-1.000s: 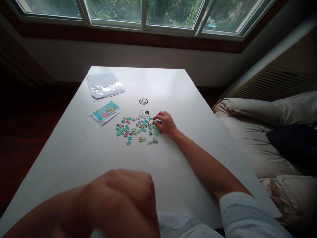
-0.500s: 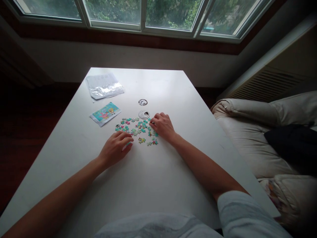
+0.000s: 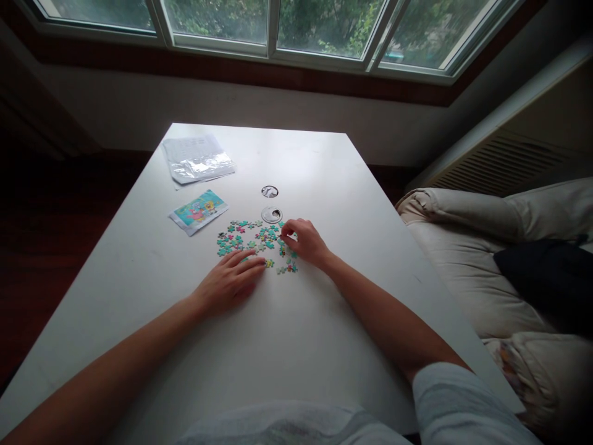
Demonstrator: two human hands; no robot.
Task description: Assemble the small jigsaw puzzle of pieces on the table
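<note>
Small jigsaw puzzle pieces (image 3: 227, 243) in green, pink and yellow lie spread over the middle of the white table (image 3: 296, 346). My left hand (image 3: 234, 278) rests palm down at their near left edge, fingers stretched out, its fingertips by a small yellowish cluster of pieces (image 3: 269, 263). At the right side of the spread, my right hand (image 3: 304, 241) has thumb and forefinger pinched together on what looks like a small puzzle piece, mostly covered by the fingertips. A picture card (image 3: 200, 211) with cartoon figures on turquoise lies left of the pieces.
Behind the pieces, two round inserts (image 3: 271, 214) sit in the tabletop. A clear plastic bag with paper (image 3: 199, 161) lies at the far left. A cream sofa (image 3: 445, 259) with a dark cushion (image 3: 546, 278) stands to the right, and windows (image 3: 324, 31) are ahead.
My left hand has moved right and flattened, its fingers now reaching to the yellowish cluster. My right hand stays near the same spot, its fingers now more bent into a pinch.
</note>
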